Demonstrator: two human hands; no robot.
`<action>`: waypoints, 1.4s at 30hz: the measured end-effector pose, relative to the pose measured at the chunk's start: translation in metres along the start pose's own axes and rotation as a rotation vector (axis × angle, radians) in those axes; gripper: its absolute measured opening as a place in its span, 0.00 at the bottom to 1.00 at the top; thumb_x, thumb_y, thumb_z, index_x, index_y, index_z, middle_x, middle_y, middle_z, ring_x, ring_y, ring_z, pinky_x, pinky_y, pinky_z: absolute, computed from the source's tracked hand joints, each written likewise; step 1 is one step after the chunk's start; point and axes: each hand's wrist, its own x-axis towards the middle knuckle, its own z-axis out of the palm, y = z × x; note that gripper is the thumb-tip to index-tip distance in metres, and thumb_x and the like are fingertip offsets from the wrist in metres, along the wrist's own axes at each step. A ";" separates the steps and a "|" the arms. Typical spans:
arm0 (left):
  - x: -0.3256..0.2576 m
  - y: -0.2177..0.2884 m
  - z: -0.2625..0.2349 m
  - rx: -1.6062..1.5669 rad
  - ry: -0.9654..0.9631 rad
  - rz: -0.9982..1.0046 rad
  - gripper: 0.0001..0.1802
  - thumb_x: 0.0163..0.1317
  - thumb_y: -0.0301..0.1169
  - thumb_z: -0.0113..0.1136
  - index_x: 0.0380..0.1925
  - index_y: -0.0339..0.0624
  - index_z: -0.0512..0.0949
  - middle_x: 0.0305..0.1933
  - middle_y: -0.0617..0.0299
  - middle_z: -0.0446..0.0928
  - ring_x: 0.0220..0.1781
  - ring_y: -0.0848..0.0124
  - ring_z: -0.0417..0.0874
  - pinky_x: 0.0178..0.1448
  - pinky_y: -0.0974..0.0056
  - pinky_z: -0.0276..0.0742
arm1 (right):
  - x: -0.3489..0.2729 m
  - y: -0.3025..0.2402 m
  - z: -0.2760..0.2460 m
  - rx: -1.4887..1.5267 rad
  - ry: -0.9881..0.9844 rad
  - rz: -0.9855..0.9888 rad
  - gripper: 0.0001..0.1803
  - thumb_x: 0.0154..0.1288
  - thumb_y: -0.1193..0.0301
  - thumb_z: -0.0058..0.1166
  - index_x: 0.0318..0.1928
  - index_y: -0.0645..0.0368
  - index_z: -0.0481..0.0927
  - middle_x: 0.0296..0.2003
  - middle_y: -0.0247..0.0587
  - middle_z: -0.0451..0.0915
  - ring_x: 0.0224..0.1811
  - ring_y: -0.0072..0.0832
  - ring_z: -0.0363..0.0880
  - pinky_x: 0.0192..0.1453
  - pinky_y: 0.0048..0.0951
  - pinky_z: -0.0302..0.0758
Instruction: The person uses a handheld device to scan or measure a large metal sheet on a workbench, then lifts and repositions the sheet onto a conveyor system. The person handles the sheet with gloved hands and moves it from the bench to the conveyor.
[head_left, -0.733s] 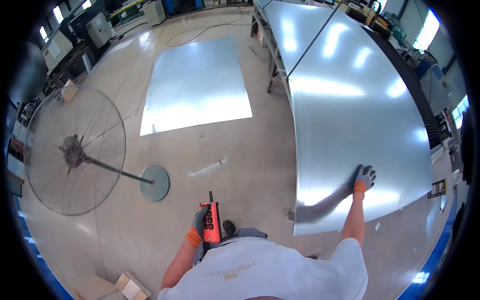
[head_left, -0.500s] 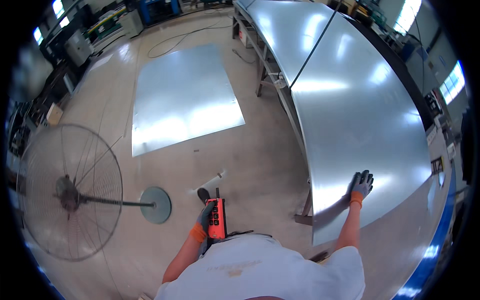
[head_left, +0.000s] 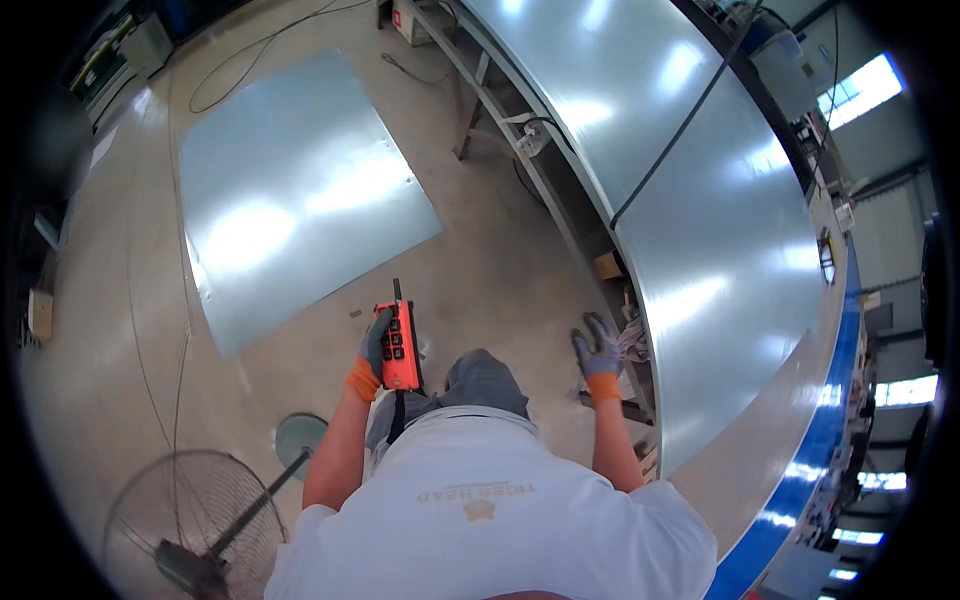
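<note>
In my left hand [head_left: 374, 345], gloved in grey with an orange cuff, is a red-orange handheld remote control [head_left: 402, 350] with dark buttons and a short antenna. It is upright in front of my waist. My right hand [head_left: 598, 350], gloved the same way, is held out with its fingers spread and nothing in it. It appears beside the near edge of the table, left of the large shiny metal sheet [head_left: 720, 290] lying on top. A dark cable or rod [head_left: 690, 120] crosses above that sheet.
Another metal sheet [head_left: 290, 190] lies on the floor ahead to the left. A pedestal fan [head_left: 195, 570] with a round base [head_left: 300, 440] stands at the lower left. Cables [head_left: 240, 85] run along the floor. Under the table's frame [head_left: 520, 150] are a box [head_left: 608, 265] and cloth.
My right hand has come off the table's metal sheet and moved left past its edge, fingers now spread. The view has turned and shifted forward; my left hand still grips the remote control.
</note>
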 end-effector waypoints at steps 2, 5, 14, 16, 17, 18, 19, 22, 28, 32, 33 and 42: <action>0.022 0.029 0.001 -0.009 0.032 -0.002 0.20 0.71 0.52 0.60 0.46 0.48 0.82 0.33 0.64 0.86 0.30 0.71 0.87 0.36 0.63 0.88 | 0.024 -0.034 0.050 0.122 -0.100 0.226 0.35 0.63 0.52 0.68 0.65 0.59 0.78 0.62 0.55 0.78 0.66 0.52 0.75 0.69 0.44 0.73; 0.067 0.060 -0.013 -0.055 0.045 -0.022 0.20 0.71 0.52 0.61 0.47 0.49 0.84 0.35 0.64 0.87 0.32 0.71 0.88 0.37 0.63 0.88 | 0.088 -0.044 0.126 0.036 -0.054 0.298 0.39 0.63 0.50 0.67 0.68 0.59 0.75 0.67 0.58 0.74 0.71 0.53 0.69 0.74 0.46 0.68; 0.176 0.097 -0.023 -0.198 0.224 -0.054 0.20 0.73 0.49 0.59 0.51 0.46 0.81 0.33 0.64 0.85 0.31 0.71 0.87 0.35 0.65 0.86 | 0.388 -0.007 0.253 -0.129 0.241 0.263 0.48 0.63 0.43 0.64 0.73 0.63 0.67 0.72 0.60 0.67 0.77 0.53 0.61 0.80 0.52 0.57; 0.194 0.101 -0.025 -0.273 0.198 -0.051 0.21 0.73 0.49 0.58 0.52 0.46 0.81 0.34 0.63 0.85 0.31 0.70 0.87 0.35 0.65 0.86 | 0.417 0.001 0.256 -0.187 0.340 0.196 0.48 0.63 0.43 0.64 0.73 0.62 0.68 0.72 0.60 0.67 0.76 0.54 0.61 0.80 0.50 0.58; 0.202 0.101 -0.027 -0.339 0.205 0.007 0.23 0.74 0.50 0.56 0.55 0.44 0.79 0.36 0.61 0.84 0.32 0.69 0.87 0.35 0.65 0.86 | 0.424 0.007 0.253 -0.197 0.367 0.173 0.47 0.63 0.43 0.63 0.72 0.62 0.69 0.72 0.61 0.67 0.76 0.54 0.62 0.80 0.50 0.58; 0.210 0.104 -0.031 -0.264 0.232 -0.009 0.25 0.74 0.51 0.55 0.58 0.44 0.77 0.38 0.60 0.84 0.33 0.68 0.87 0.35 0.65 0.86 | 0.427 0.013 0.248 -0.212 0.393 0.146 0.46 0.63 0.42 0.63 0.72 0.61 0.70 0.72 0.61 0.67 0.75 0.55 0.62 0.80 0.49 0.58; 0.217 0.104 -0.035 -0.265 0.255 -0.005 0.26 0.74 0.52 0.55 0.59 0.44 0.77 0.38 0.60 0.84 0.33 0.68 0.87 0.35 0.64 0.86 | 0.428 0.020 0.243 -0.218 0.369 0.260 0.45 0.64 0.42 0.62 0.71 0.61 0.72 0.70 0.62 0.70 0.74 0.55 0.65 0.79 0.48 0.60; 0.238 0.108 -0.049 -0.350 0.311 -0.121 0.20 0.75 0.48 0.55 0.55 0.47 0.81 0.35 0.64 0.84 0.32 0.68 0.86 0.35 0.63 0.85 | 0.437 0.037 0.219 -0.231 0.375 0.473 0.42 0.65 0.43 0.62 0.67 0.64 0.75 0.65 0.64 0.75 0.70 0.56 0.70 0.75 0.47 0.66; 0.325 0.121 -0.110 -0.309 0.327 -0.367 0.21 0.74 0.49 0.56 0.54 0.46 0.80 0.35 0.63 0.85 0.31 0.68 0.88 0.37 0.61 0.90 | 0.510 0.070 0.213 -0.319 0.539 0.498 0.49 0.68 0.39 0.58 0.72 0.70 0.68 0.72 0.61 0.68 0.74 0.54 0.66 0.76 0.44 0.64; 0.371 0.111 -0.170 -0.255 0.326 -0.266 0.20 0.76 0.45 0.55 0.55 0.43 0.80 0.39 0.61 0.86 0.35 0.70 0.88 0.39 0.64 0.90 | 0.555 0.129 0.246 -0.462 0.409 0.446 0.46 0.69 0.37 0.54 0.73 0.62 0.70 0.72 0.58 0.69 0.76 0.49 0.63 0.79 0.41 0.60; 0.380 0.102 -0.183 -0.182 0.432 -0.236 0.21 0.76 0.45 0.53 0.58 0.42 0.79 0.44 0.59 0.85 0.39 0.70 0.88 0.43 0.64 0.89 | 0.562 0.144 0.249 -0.425 0.409 0.475 0.44 0.70 0.41 0.57 0.73 0.62 0.69 0.72 0.57 0.69 0.76 0.49 0.65 0.79 0.42 0.61; 0.393 0.083 -0.277 -0.155 0.293 -0.233 0.26 0.81 0.31 0.44 0.74 0.35 0.64 0.73 0.55 0.72 0.66 0.66 0.79 0.68 0.62 0.80 | 0.647 0.115 0.296 0.309 0.651 0.330 0.40 0.71 0.57 0.64 0.72 0.71 0.66 0.69 0.59 0.71 0.67 0.44 0.75 0.71 0.34 0.71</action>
